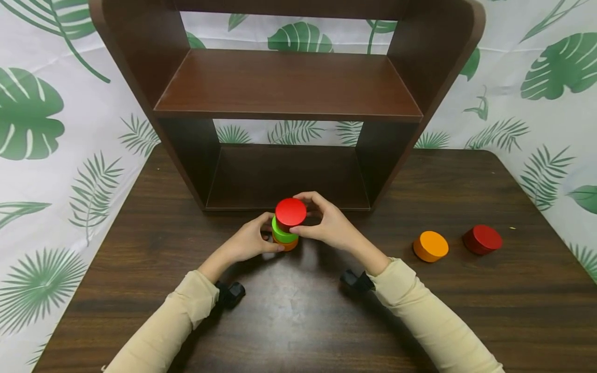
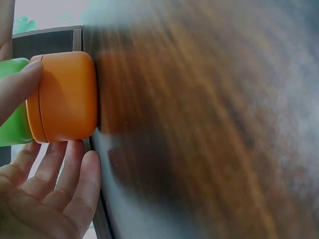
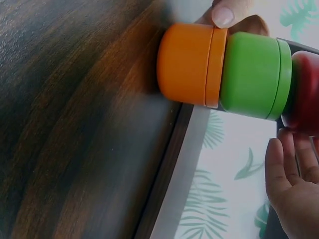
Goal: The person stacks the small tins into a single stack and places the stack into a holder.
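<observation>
Three round lidded jars form an upright stack in front of the shelf, near the middle of the table. At the bottom is an orange jar (image 2: 69, 97). A green jar (image 3: 251, 74) sits on it, and a red jar (image 1: 290, 211) tops the stack. My left hand (image 1: 246, 241) holds the orange jar near its lid, thumb on one side and fingers on the other. Higher up, my right hand (image 1: 332, 223) grips the red jar between thumb and fingers, right over the green lid. In the right wrist view the red jar is cut off by the frame edge.
To the right on the table stand another orange jar (image 1: 431, 246) and a dark red jar (image 1: 482, 239). A dark brown two-tier shelf (image 1: 289, 113) rises just behind the stack. A leaf-patterned cloth (image 1: 42, 207) hangs around the table (image 1: 289, 321).
</observation>
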A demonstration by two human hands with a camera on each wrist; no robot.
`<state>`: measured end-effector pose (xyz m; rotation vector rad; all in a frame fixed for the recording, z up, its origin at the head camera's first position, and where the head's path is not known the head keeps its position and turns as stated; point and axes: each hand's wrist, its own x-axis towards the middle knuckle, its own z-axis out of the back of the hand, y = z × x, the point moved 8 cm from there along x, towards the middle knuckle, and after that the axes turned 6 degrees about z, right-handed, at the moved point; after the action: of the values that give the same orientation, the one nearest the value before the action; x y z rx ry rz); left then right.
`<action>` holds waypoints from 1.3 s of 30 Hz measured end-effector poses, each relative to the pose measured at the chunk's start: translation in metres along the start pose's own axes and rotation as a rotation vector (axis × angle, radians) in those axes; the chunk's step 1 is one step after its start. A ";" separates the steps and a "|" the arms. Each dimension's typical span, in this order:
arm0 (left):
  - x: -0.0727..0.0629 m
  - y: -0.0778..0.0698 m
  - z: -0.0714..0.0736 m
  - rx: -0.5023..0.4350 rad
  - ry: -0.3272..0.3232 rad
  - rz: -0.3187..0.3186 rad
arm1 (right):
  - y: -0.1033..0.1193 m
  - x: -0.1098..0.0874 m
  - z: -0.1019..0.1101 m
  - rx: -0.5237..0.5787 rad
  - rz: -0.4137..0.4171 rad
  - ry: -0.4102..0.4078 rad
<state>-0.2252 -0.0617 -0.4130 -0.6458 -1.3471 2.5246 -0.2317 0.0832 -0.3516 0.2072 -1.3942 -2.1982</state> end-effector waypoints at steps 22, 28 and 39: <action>0.000 0.000 0.000 -0.007 0.001 -0.005 | -0.003 0.002 -0.007 0.009 -0.020 0.012; 0.000 0.001 0.000 -0.004 -0.002 0.000 | -0.003 0.002 -0.009 0.019 -0.007 0.031; -0.001 0.001 -0.001 -0.006 0.004 0.011 | -0.002 0.001 -0.008 0.018 0.051 0.036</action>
<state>-0.2241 -0.0619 -0.4135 -0.6608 -1.3542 2.5268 -0.2300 0.0770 -0.3573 0.2137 -1.3853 -2.1307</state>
